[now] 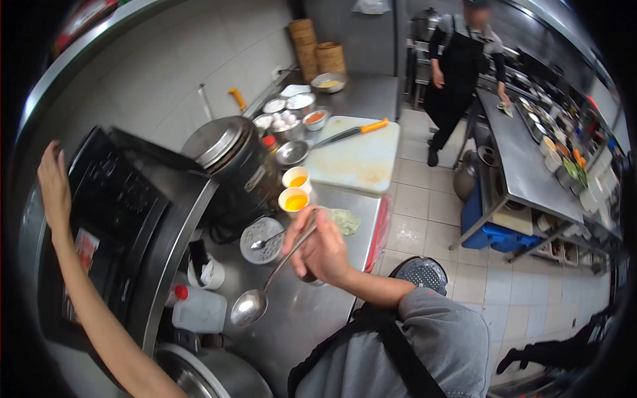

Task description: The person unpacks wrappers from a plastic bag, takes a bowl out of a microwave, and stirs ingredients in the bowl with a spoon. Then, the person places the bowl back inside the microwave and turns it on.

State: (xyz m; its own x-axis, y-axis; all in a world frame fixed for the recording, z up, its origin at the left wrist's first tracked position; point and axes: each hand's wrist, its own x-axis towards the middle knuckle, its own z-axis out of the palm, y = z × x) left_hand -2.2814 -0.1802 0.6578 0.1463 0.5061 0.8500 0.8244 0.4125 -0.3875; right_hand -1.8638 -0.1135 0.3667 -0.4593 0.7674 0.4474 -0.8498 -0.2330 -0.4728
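My right hand (322, 249) is closed around the handle of a large metal serving spoon (250, 308), whose bowl hangs over the steel counter (285, 335). Just beyond that hand stand two cups of yellow liquid (295, 200). A bowl (261, 240) with a small spoon in it sits left of the hand, and a crumpled pale green cloth or plastic (343, 221) lies to its right. My left hand (54, 182) is raised at the far left by the upper edge of a black appliance (119, 189), fingers extended upward. Whether they touch it is unclear.
A knife (348, 132) with an orange handle lies on a white cutting board (352, 162). Left of it are a lidded pot (229, 159) and a bowl of eggs (286, 126). A plastic jug (199, 310) stands nearby. A person (458, 66) works by another steel table (524, 159).
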